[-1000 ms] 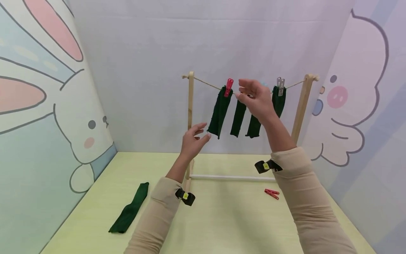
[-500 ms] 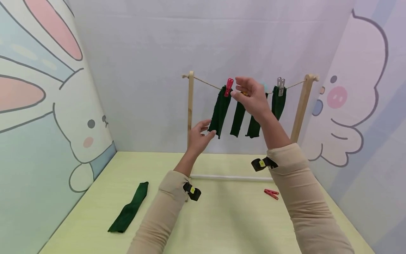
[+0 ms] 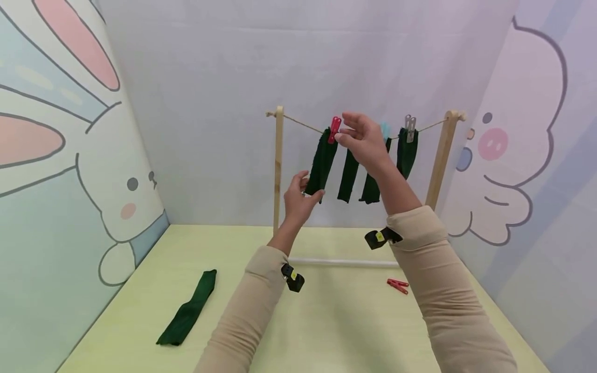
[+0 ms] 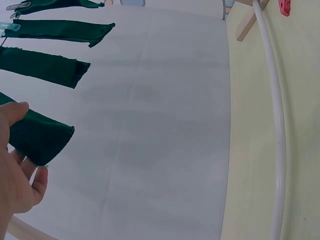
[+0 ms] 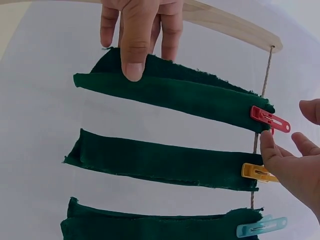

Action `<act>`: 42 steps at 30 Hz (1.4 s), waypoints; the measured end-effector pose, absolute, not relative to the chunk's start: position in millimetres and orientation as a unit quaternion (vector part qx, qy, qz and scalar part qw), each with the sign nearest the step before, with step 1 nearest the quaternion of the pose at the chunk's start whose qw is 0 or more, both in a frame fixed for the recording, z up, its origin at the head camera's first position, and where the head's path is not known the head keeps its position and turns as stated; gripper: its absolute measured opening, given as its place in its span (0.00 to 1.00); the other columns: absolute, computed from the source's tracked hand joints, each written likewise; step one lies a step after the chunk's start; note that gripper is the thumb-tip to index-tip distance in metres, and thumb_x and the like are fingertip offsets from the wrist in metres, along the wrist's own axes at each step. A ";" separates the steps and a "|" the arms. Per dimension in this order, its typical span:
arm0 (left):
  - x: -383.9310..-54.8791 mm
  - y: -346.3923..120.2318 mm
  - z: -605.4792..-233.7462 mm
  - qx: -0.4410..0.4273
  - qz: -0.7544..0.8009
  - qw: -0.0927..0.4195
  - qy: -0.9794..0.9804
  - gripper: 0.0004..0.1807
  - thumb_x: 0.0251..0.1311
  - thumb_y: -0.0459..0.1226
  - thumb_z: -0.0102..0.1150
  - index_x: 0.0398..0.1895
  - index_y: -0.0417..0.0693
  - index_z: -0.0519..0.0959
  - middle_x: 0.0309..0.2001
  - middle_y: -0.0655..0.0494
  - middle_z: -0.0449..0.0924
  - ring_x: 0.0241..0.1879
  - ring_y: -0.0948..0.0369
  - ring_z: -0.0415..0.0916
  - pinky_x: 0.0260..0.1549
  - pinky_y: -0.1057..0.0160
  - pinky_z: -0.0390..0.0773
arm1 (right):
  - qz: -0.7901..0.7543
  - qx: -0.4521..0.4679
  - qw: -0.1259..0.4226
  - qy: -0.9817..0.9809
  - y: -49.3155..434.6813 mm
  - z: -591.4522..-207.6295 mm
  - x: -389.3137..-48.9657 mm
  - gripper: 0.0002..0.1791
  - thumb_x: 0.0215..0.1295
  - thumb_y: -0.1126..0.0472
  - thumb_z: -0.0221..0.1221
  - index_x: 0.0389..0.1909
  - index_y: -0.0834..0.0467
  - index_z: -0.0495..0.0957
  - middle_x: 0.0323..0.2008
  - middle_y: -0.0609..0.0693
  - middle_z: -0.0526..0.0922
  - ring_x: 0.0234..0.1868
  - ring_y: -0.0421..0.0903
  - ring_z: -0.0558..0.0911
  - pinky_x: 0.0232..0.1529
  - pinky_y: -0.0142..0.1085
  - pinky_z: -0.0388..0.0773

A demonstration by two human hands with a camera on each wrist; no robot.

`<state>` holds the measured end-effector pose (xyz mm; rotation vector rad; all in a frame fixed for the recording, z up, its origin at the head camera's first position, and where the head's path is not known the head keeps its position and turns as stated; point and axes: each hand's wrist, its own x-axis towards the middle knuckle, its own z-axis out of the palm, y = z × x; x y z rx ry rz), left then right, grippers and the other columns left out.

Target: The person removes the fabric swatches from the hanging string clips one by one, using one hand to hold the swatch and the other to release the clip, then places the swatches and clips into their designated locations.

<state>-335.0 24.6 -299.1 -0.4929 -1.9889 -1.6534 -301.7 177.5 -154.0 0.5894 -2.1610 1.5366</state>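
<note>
A dark green cloth strip [image 5: 165, 92] hangs folded over a cord, held by a red clothespin [image 3: 334, 130]. At its lower end is my left hand [image 3: 299, 199]: the thumb lies across the front and the fingers reach behind the edge, with a wide gap between them. My right hand [image 3: 365, 141] is beside the red clothespin, fingers spread and holding nothing; one fingertip reaches its base, and contact is unclear. Further right hang more green strips with a yellow clothespin [image 5: 258, 172], a light blue clothespin [image 5: 261, 227] and a grey clothespin [image 3: 410, 128].
The cord [image 3: 303, 124] runs between two wooden posts [image 3: 278, 171], with a white bar [image 3: 342, 262] low between them. Another green strip [image 3: 188, 309] lies on the table [image 3: 326, 321] at left. A red clothespin [image 3: 398, 286] lies right of centre.
My left hand has moved up and right, from beside the strip's lower end to around it. My right hand has shifted slightly left, closer to the red clothespin.
</note>
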 end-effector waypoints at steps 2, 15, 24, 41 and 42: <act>-335.3 26.7 -299.3 -0.174 -0.610 0.255 -0.730 0.32 0.51 0.33 0.68 0.60 0.42 0.68 0.44 0.47 0.79 0.41 0.56 0.76 0.45 0.57 0.75 | 0.557 0.212 0.207 -0.775 177.1 -154.3 -301.9 0.27 0.64 0.63 0.57 0.64 0.59 0.64 0.63 0.53 0.67 0.58 0.48 0.72 0.54 0.39 0.70; -329.5 26.3 -290.9 -0.184 -0.638 0.240 -0.708 0.14 0.54 0.31 0.64 0.44 0.41 0.79 0.32 0.51 0.80 0.32 0.59 0.77 0.33 0.64 0.78 | 0.554 0.213 0.212 -0.776 178.1 -154.2 -309.8 0.27 0.63 0.65 0.58 0.63 0.60 0.66 0.54 0.57 0.74 0.45 0.49 0.74 0.47 0.33 0.73; -329.2 32.4 -288.4 -0.173 -0.631 0.241 -0.716 0.22 0.48 0.35 0.70 0.49 0.42 0.76 0.36 0.52 0.82 0.37 0.60 0.79 0.42 0.58 0.76 | 0.549 0.204 0.238 -0.775 175.1 -156.1 -308.1 0.21 0.63 0.61 0.60 0.56 0.62 0.73 0.44 0.56 0.78 0.41 0.48 0.76 0.47 0.34 0.74; -329.7 27.0 -287.8 -0.178 -0.628 0.272 -0.707 0.09 0.52 0.28 0.60 0.39 0.39 0.79 0.29 0.51 0.79 0.30 0.59 0.76 0.31 0.64 0.76 | 0.513 0.211 0.302 -0.776 177.5 -155.5 -306.4 0.16 0.62 0.62 0.59 0.49 0.66 0.78 0.37 0.56 0.80 0.36 0.46 0.79 0.42 0.31 0.76; -329.9 26.1 -288.3 -0.178 -0.629 0.271 -0.707 0.09 0.52 0.28 0.60 0.38 0.39 0.80 0.29 0.51 0.79 0.30 0.59 0.76 0.31 0.64 0.76 | 0.510 0.212 0.306 -0.775 177.4 -155.5 -306.3 0.16 0.62 0.63 0.59 0.48 0.66 0.78 0.36 0.56 0.80 0.36 0.46 0.79 0.42 0.31 0.76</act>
